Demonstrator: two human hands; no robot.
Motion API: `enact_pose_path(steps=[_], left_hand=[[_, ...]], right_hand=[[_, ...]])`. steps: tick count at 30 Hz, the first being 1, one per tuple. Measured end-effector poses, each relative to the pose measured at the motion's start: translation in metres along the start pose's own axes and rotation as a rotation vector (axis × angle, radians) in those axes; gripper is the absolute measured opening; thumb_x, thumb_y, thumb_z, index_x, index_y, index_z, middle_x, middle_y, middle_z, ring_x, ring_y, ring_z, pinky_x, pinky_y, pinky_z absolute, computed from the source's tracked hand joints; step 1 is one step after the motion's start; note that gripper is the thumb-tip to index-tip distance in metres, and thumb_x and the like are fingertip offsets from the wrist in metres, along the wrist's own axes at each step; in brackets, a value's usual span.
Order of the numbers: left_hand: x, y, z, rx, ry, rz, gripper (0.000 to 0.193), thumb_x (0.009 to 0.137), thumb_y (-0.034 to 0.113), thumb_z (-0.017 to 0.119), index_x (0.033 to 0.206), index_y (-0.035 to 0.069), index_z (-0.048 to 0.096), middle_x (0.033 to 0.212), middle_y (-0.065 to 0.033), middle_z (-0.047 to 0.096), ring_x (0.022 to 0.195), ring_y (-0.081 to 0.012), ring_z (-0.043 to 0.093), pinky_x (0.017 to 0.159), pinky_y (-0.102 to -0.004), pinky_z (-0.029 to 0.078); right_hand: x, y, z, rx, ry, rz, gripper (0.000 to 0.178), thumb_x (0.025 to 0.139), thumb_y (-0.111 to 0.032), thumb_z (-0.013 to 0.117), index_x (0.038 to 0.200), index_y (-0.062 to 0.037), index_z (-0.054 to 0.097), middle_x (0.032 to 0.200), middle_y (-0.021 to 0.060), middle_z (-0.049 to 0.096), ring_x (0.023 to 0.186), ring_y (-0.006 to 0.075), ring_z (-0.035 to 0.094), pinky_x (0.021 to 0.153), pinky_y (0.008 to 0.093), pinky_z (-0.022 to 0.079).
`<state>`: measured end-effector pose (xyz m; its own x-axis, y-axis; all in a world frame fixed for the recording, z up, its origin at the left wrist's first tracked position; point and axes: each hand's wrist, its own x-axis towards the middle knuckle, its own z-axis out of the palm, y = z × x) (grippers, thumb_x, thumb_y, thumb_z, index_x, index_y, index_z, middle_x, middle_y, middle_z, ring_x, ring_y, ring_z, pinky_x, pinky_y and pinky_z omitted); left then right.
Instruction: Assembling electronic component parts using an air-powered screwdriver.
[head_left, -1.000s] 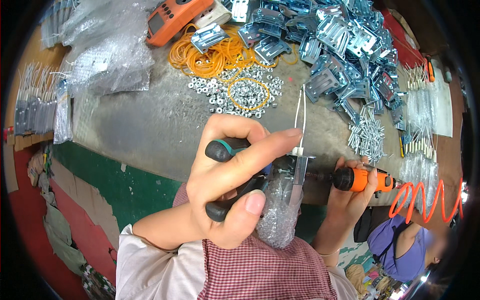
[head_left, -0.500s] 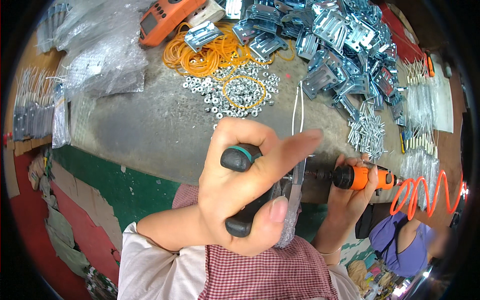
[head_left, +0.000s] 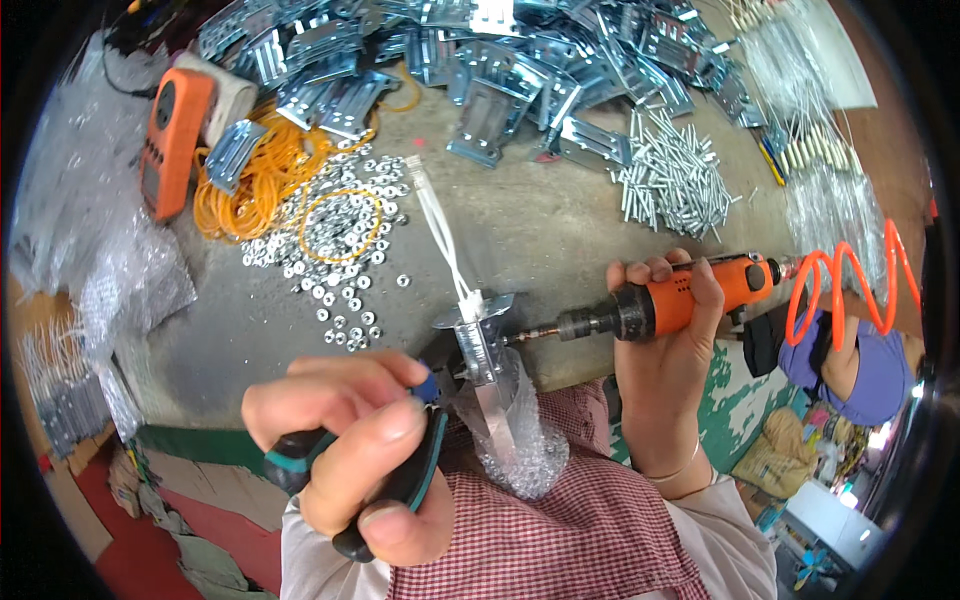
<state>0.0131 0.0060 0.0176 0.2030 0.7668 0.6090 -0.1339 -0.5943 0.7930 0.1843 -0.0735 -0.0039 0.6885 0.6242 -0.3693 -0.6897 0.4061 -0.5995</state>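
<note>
My left hand (head_left: pixel 345 440) is closed round the black and teal handles of a pair of pliers (head_left: pixel 424 470). Their jaws reach toward a shiny metal bracket (head_left: pixel 480 350), but fingers and shadow partly hide the contact. A part with a flat metal strip runs through the bracket, with two white wires (head_left: pixel 440 235) rising from it and bubble wrap (head_left: pixel 540 465) around its lower end. Level with the bracket, my right hand (head_left: pixel 660 370) grips an orange and black air screwdriver (head_left: pixel 690 300). Its bit (head_left: pixel 538 332) points left at the bracket's side; whether it touches a screw I cannot tell.
Loose nuts (head_left: pixel 345 225) and orange rubber bands (head_left: pixel 250 195) lie left on the table, near an orange handheld device (head_left: pixel 172 150). Brackets (head_left: pixel 490 110) pile up at the back, screws (head_left: pixel 675 175) to the right. A coiled red air hose (head_left: pixel 840 290) trails right, near another person (head_left: pixel 850 365).
The view has shifted to the right. My left hand has turned with the pliers and sits lower left, uncovering the bracket. The screwdriver stays in my right hand, its bit at the bracket.
</note>
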Motion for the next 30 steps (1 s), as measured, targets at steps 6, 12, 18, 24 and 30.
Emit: enact_pose_path(steps=[6,12,18,24,30], left_hand=[[0.000,-0.002,0.007,0.163,0.153,0.002,0.036,0.093,0.039,0.040,0.099,0.009,0.059,0.084,-0.0091,0.035,0.057,-0.0150,0.043,0.046,-0.0288,0.051],[-0.003,-0.005,-0.002,0.030,0.086,-0.049,0.041,0.090,0.039,0.039,0.114,0.010,0.057,0.090,-0.0091,0.035,0.069,-0.0174,0.040,0.056,-0.0309,0.045],[-0.001,-0.001,-0.004,-0.064,-0.016,-0.080,0.049,0.089,0.038,0.037,0.126,0.011,0.055,0.096,-0.0074,0.036,0.080,-0.0193,0.038,0.068,-0.0331,0.039],[-0.001,-0.006,-0.005,-0.006,0.005,-0.062,0.051,0.090,0.044,0.041,0.126,0.010,0.051,0.098,-0.0129,0.039,0.074,-0.0211,0.046,0.065,-0.0353,0.047],[0.011,0.035,-0.058,-0.242,0.092,-0.277,0.046,0.085,0.033,0.053,0.122,0.007,0.045,0.109,-0.0226,0.052,0.082,-0.0269,0.061,0.071,-0.0356,0.052]], right_hand=[[-0.002,-0.001,0.004,-0.053,0.017,0.004,0.031,0.090,-0.030,0.058,0.108,-0.0082,0.046,0.086,0.0024,0.054,0.087,0.0180,0.054,0.099,0.0410,0.034],[0.000,0.000,0.003,-0.046,0.009,0.031,0.030,0.089,-0.031,0.057,0.107,-0.0091,0.046,0.086,0.0016,0.055,0.087,0.0178,0.054,0.098,0.0402,0.034],[0.000,-0.001,0.004,-0.053,-0.004,0.028,0.029,0.089,-0.032,0.057,0.104,-0.0098,0.047,0.085,0.0011,0.055,0.087,0.0178,0.054,0.097,0.0404,0.035],[0.000,0.001,0.007,-0.073,0.013,0.036,0.033,0.090,-0.032,0.057,0.111,-0.0090,0.045,0.086,0.0005,0.055,0.087,0.0170,0.054,0.099,0.0426,0.033],[-0.003,-0.005,0.003,-0.060,0.039,0.007,0.035,0.090,-0.030,0.058,0.114,-0.0076,0.045,0.086,0.0012,0.056,0.088,0.0175,0.055,0.101,0.0436,0.034]])
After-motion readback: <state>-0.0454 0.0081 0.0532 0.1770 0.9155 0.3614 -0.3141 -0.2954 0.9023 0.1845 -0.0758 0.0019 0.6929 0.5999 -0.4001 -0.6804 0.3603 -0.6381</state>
